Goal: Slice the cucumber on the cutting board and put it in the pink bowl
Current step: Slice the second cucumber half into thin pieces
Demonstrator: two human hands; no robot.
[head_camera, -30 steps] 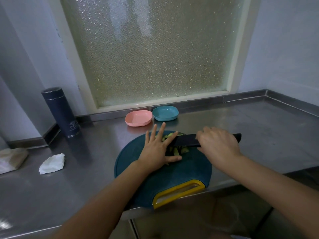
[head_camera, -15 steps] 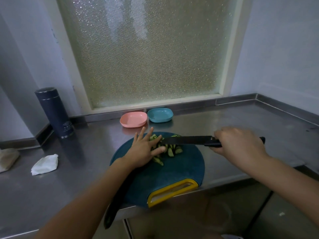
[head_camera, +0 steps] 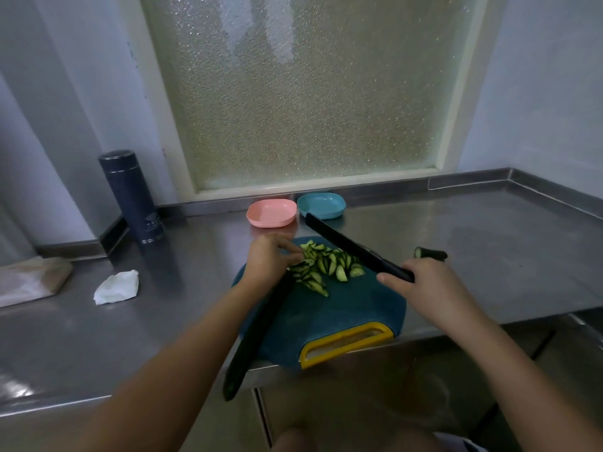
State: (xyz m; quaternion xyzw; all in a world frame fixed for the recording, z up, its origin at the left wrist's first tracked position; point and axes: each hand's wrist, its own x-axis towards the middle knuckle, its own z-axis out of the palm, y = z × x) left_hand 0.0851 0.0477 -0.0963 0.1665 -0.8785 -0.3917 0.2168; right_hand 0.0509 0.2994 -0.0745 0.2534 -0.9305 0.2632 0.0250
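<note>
While right hand (head_camera: 424, 285) grips knife (head_camera: 352, 247), cucumber (head_camera: 257, 331) runs lengthwise toward the person, grip of left hand (head_camera: 266, 259) unclear

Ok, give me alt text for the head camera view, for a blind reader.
A person's right hand holds a black knife above a pile of cucumber slices on a teal cutting board, left hand curled beside them. An empty pink bowl and a blue bowl sit behind.

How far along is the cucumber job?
A pile of slices lies on the cutting board. The right hand holds the knife above them; the left hand is beside the pile. Left to do: the long uncut cucumber, and the pink bowl is empty.
</note>
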